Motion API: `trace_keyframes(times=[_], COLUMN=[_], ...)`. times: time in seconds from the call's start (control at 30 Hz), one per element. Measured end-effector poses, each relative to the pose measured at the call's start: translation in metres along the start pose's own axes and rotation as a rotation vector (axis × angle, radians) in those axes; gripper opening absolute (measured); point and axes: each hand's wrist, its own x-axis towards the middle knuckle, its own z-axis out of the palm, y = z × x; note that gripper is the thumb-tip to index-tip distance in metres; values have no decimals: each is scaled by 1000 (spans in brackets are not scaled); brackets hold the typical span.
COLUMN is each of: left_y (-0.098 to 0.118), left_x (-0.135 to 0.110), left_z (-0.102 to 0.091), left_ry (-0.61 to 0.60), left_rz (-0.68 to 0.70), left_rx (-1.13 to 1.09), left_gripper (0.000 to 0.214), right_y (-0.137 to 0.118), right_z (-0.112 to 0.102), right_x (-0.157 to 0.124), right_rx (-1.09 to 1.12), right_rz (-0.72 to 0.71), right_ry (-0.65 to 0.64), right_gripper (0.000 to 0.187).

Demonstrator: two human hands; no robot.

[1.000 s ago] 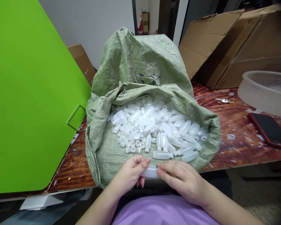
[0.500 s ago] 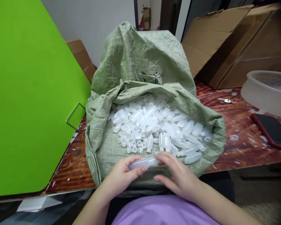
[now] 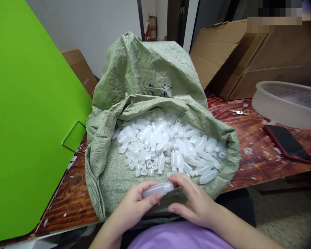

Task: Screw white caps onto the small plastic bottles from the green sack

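My left hand (image 3: 142,200) is closed around a small translucent white plastic bottle (image 3: 157,190), its neck pointing right. My right hand (image 3: 194,199) is at the neck end, fingertips at or close to the rim, with thumb and fingers apart; whether they touch is hard to tell. A small dark red spot by these fingertips is too small to name. Just beyond both hands, a heap of similar white plastic pieces (image 3: 155,138) lies in the mouth of a pale green woven sack (image 3: 109,186). Some are pointed bottle shapes, others short ring-like pieces.
A bright green board (image 3: 36,131) with a wire loop (image 3: 74,136) stands left. On the red-brown wooden table (image 3: 245,138) are a phone (image 3: 287,143), a key (image 3: 238,112) and white scraps. A translucent round tub (image 3: 277,110) and cardboard box (image 3: 269,65) stand right.
The view has shifted, so the scene sits further left. The bottle is tilted more, its neck end raised and more exposed; my right fingers have moved slightly off it.
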Motion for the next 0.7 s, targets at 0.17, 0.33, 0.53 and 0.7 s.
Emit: trace_keyframes(times=[0.17, 0.33, 0.53, 0.7], left_y=[4, 1, 14, 41], left_x=[-2, -2, 0, 5], left_z=[0, 3, 0, 7], left_ry=[-147, -167, -363, -333], left_rz=[-90, -118, -202, -128], left_rx=[-26, -78, 184, 695], left_gripper=[35, 35, 37, 26], right_y=[2, -2, -5, -5], right_z=[0, -1, 0, -5], right_x=[-3, 0, 10, 15], right_rx=[-29, -265, -431, -420], right_rz=[10, -287, -706, -735], right_ry=[-106, 154, 363, 469], right_gripper=[35, 48, 53, 42])
